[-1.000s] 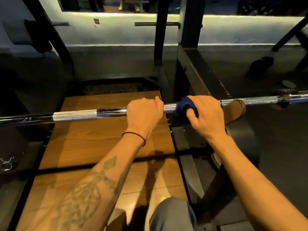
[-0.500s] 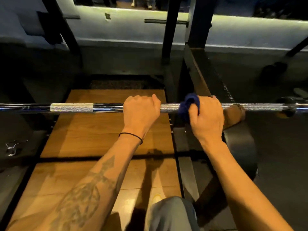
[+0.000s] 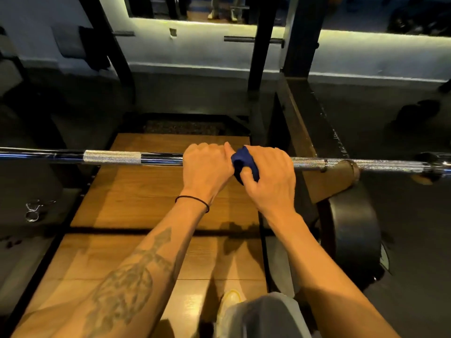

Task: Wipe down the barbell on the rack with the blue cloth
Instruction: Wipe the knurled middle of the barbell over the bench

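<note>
1. A long chrome steel barbell point(image 3: 158, 159) with bands of rough knurling runs level across the view, from the left edge to the right edge, above a brown wooden lifting platform point(image 3: 136, 201) framed in black.
2. The left hand point(image 3: 206, 168), with a thin black band point(image 3: 192, 200) at its wrist, is wrapped over the top of the bar near the middle, fingers curled round it and gripping it bare.
3. The right hand point(image 3: 269, 175) sits just beside the left, so near that they look to touch, and is clamped round the bar through a small crumpled dark blue cloth point(image 3: 245, 164).
4. The cloth lies between the right palm and the bar, bunched at the thumb side; a fold of it pokes out toward the left hand, and the thumb presses on it from below.
5. Right of the right hand, the bar passes a tan wooden block point(image 3: 336, 179) on the black steel rack point(image 3: 307, 132). Whether the bar rests on the block cannot be told.
6. Below that block stands a black round weight plate point(image 3: 356, 237), on edge at the platform's right edge.
7. On the dark floor off the platform's left edge lies a silver spring collar clip point(image 3: 36, 209).
8. Near the platform's bottom edge show a grey-clad knee point(image 3: 263, 315) and a pale yellow shoe point(image 3: 230, 298).
</note>
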